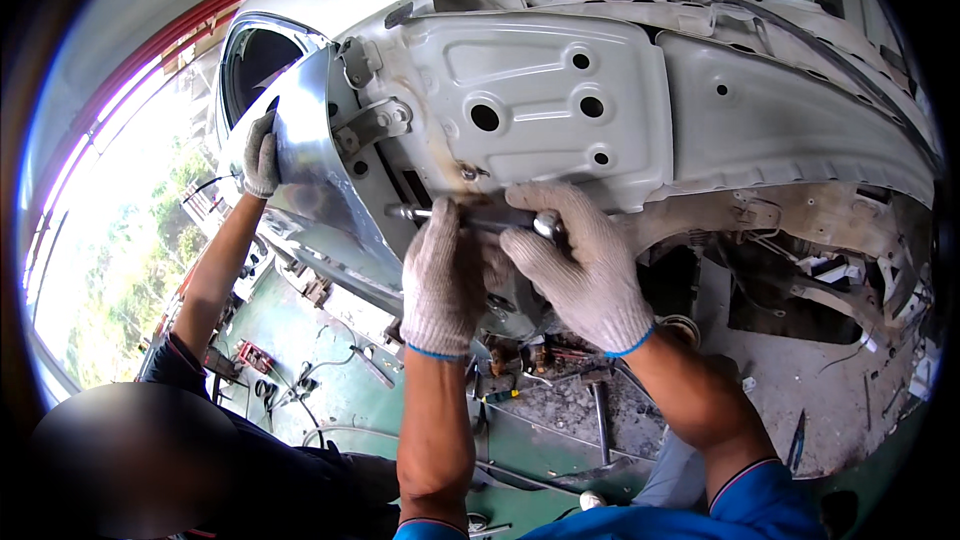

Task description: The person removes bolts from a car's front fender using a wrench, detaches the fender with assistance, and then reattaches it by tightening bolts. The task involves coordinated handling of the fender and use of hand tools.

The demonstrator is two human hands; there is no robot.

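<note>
1. Your gloved left hand (437,290) and right hand (590,270), close together, both grip the wrench (487,217) in front of the white car body (540,75).
2. It looks stiff, fairly heavy and sturdy; its smooth metal may slip.
3. Best held by the dark middle, clear of the tip (403,211).

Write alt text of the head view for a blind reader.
A person's gloved left hand and right hand hold a wrench-like tool in front of a white car body. At left, a co-worker's gloved hand rests on a silver door panel; tools lie below.
</note>
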